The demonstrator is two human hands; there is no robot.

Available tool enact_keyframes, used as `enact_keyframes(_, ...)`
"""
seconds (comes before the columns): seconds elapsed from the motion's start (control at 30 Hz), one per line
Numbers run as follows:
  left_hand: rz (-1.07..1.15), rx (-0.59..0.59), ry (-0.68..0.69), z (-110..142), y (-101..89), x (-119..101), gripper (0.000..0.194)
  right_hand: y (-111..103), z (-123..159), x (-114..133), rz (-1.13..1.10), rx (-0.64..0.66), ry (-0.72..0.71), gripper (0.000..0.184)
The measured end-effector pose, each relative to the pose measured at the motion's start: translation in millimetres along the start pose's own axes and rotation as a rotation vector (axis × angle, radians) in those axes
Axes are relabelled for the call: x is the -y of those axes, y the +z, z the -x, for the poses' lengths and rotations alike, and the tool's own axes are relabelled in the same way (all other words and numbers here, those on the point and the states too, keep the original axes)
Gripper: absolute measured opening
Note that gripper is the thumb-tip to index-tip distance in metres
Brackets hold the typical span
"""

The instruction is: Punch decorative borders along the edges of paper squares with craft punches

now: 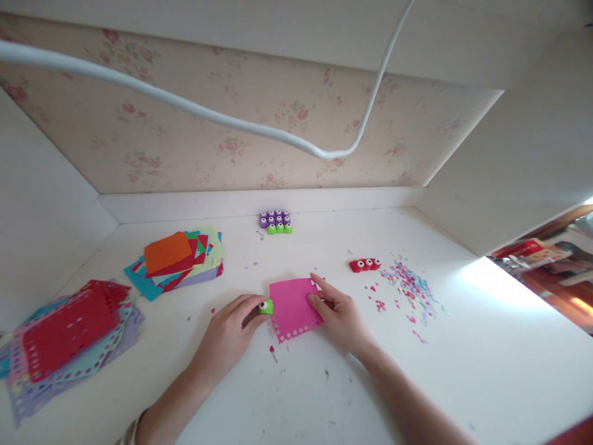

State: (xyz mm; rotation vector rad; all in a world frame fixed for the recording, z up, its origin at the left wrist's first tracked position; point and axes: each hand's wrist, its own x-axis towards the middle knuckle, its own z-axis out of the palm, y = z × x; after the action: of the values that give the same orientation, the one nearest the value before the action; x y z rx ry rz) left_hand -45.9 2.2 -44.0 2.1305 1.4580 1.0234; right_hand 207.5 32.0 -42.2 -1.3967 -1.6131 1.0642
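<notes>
A pink paper square [293, 301] with small holes punched along its left and lower edges lies on the white desk [324, 395]. My left hand [230, 334] is closed around a small green hole punch [265, 306], which sits on the paper's left edge. My right hand [334, 309] rests on the paper's right side, with the fingers pressing it down and pinching its edge.
A block of purple and green punches [275, 222] stands at the back. Three red punches [365, 264] sit to the right, beside scattered paper confetti [410, 287]. A stack of plain coloured squares [178, 259] and a pile of punched sheets [69, 334] lie left. A white cable [259, 127] hangs overhead.
</notes>
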Motion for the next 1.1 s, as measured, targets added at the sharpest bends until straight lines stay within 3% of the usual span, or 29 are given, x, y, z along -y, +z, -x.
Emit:
enact_keyframes(0.2, -0.054, 0.009, 0.031, -0.1, 2.8, 2.0, 0.026, -0.1, 3.2, 8.4, 0.196, 0.02, -0.063, 0.047)
enact_keyframes(0.43, -0.095, 0.03, 0.004, -1.0, -0.4, 0.0, 0.025, 0.3, 6.7, 6.5, 0.466, -0.033, -0.431, 0.039)
enact_keyframes(0.53, -0.095, 0.027, 0.003, -1.7, -1.4, -1.8, 0.024, -0.2, 7.8, 7.5, 0.631, 0.022, -0.505, 0.036)
enact_keyframes(0.67, -0.092, 0.015, 0.005, -2.8, -0.7, -3.1, 0.022, -0.4, 7.7, 10.3, 0.707, 0.125, -0.529, 0.031)
enact_keyframes(1.1, -0.054, 0.003, -0.01, -2.2, -0.5, -4.6, 0.021, -1.3, 9.1, 12.8, 0.677, 0.104, -0.573, 0.026)
